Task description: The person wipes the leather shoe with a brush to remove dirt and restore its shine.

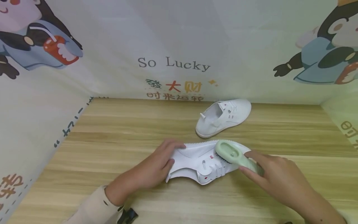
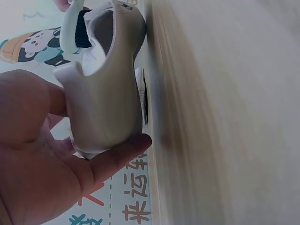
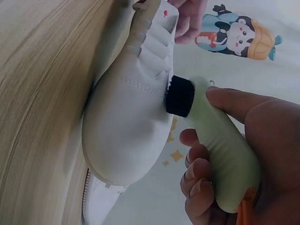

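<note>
A white lace-up shoe (image 1: 193, 152) lies tilted on its side on the wooden surface, its opening toward the person. My left hand (image 1: 152, 168) grips it at the heel. In the left wrist view the thumb is on one side of the heel (image 2: 105, 112), with the fingers on the other side and beneath. My right hand (image 1: 279, 177) holds a pale green brush (image 1: 229, 152) by its handle. Its dark bristles (image 3: 180, 96) meet the shoe's upper beside the laces. An orange piece (image 3: 245, 208) shows at the handle's end in the right wrist view.
Behind the held shoe stands a second white shoe (image 1: 240, 110), near the back wall. Printed cloth walls (image 1: 173, 37) with cartoon figures and lettering enclose the wooden tabletop (image 1: 117, 130) at the back and sides. A small black object (image 1: 128, 216) sits by the left sleeve.
</note>
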`<state>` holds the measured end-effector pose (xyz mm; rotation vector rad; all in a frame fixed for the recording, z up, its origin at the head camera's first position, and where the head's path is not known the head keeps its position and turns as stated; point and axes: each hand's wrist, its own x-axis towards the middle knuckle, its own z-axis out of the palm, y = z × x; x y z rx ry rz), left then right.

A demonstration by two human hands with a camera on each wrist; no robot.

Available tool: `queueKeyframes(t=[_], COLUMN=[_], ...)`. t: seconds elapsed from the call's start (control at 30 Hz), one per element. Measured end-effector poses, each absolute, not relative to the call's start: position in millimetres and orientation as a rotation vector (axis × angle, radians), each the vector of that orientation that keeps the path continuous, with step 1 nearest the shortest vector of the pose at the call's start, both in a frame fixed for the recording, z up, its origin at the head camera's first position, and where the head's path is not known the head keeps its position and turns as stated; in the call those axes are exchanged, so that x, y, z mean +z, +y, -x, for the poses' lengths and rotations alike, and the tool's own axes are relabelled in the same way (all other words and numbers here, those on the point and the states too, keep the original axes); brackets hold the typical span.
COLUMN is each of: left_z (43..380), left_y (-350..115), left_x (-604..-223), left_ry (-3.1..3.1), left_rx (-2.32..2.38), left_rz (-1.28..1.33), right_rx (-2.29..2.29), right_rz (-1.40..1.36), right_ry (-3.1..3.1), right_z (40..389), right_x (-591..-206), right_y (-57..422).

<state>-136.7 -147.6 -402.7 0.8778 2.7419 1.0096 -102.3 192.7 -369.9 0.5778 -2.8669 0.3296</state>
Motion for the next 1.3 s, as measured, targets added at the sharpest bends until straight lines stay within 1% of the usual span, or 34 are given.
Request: queueKeyframes(t=[0.3, 0.5, 0.6, 0.83, 0.93, 1.3], left_z=[136.5, 136.9, 136.5, 134.6, 134.6, 136.3], left_y=[-149.3, -150.8, -150.7, -148.7, -148.7, -150.5], left_x=[-406.3, -407.5, -407.8, -406.1, -406.0, -403.0], left_ry=[2.757, 2.798, 2.81, 2.822, 2.823, 2.862], left_rx=[0.939, 0.865, 0.833, 0.787, 0.783, 0.754], left_rz=[-0.821, -0.833, -0.827, -0.712, -0.687, -0.651], right_rx=[0.406, 0.344, 0.299, 0.267, 0.273, 0.318], right_rz=[-0.679, -0.738, -0.732, -0.641, -0.646, -0.791], right_ry=[-2.76, -2.705, -2.695, -2.821, -2.844, -2.75], right_z=[97.9, 97.3, 96.7, 96.4, 96.3, 94.3], right_x=[-375.2, -377.0, -374.6, -363.2, -362.5, -366.0], right_y=[185.1, 182.6, 187.1, 194.8, 193.4, 189.1])
